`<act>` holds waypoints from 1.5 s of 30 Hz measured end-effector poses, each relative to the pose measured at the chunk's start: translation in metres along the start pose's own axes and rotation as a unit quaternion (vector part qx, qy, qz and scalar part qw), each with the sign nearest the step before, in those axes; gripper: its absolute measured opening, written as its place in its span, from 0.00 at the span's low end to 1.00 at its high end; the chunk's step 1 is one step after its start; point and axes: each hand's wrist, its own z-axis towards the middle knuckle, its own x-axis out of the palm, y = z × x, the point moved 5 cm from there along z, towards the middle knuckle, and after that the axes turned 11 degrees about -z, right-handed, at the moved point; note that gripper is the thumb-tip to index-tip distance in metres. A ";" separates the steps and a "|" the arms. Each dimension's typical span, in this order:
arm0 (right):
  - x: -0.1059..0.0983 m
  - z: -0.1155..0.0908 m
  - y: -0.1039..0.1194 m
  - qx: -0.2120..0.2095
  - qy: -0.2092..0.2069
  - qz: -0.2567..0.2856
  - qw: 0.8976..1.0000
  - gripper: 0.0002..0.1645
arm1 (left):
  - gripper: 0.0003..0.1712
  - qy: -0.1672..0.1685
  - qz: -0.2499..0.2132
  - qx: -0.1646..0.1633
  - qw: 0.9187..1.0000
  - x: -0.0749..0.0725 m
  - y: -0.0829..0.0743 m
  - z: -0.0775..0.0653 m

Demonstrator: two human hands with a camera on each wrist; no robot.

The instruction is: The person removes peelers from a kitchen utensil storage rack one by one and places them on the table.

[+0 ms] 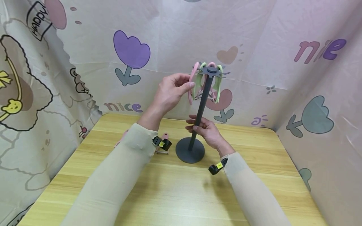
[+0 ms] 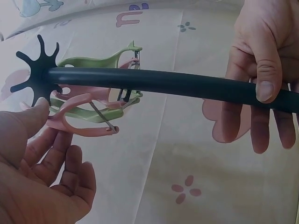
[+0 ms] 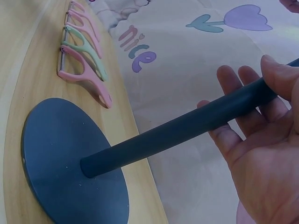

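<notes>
My left hand (image 1: 173, 91) pinches a pink Y-shaped peeler (image 2: 77, 99) at the top of a dark hanging stand (image 1: 204, 102), thumb close to one of the hooks (image 2: 41, 70). Beside it, green peelers (image 2: 93, 61) and another pink one hang from the hooks, blades downward. Lower on the pole, my right hand (image 1: 210, 133) holds the stand, thumb across the front and fingers behind. The pole leans slightly in the head view, rising from a round base (image 3: 65, 140) on the table.
A row of more peelers lies on the wooden table (image 1: 181, 194) left of the base: a pink one (image 3: 99, 88) nearest, then a green one (image 3: 85, 46) and further pink ones (image 3: 84, 23). My left sleeve partly covers them in the head view. A printed curtain (image 1: 175, 37) stands behind the table.
</notes>
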 end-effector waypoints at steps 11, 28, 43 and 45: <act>-0.001 -0.001 0.000 0.011 -0.004 0.010 1.000 0.28 | 0.19 -0.004 -0.031 0.000 1.000 -0.004 -0.001 -0.001; -0.003 0.000 -0.001 0.004 -0.007 -0.010 1.000 0.29 | 0.18 -0.032 -0.049 0.006 0.998 -0.026 0.005 -0.019; -0.002 0.000 -0.001 0.002 -0.006 -0.014 1.000 0.30 | 0.19 -0.050 0.044 -0.043 0.997 -0.043 0.041 -0.046; -0.001 0.000 0.000 0.002 -0.005 -0.012 1.000 0.30 | 0.19 -0.049 0.063 -0.056 0.995 -0.044 0.048 -0.051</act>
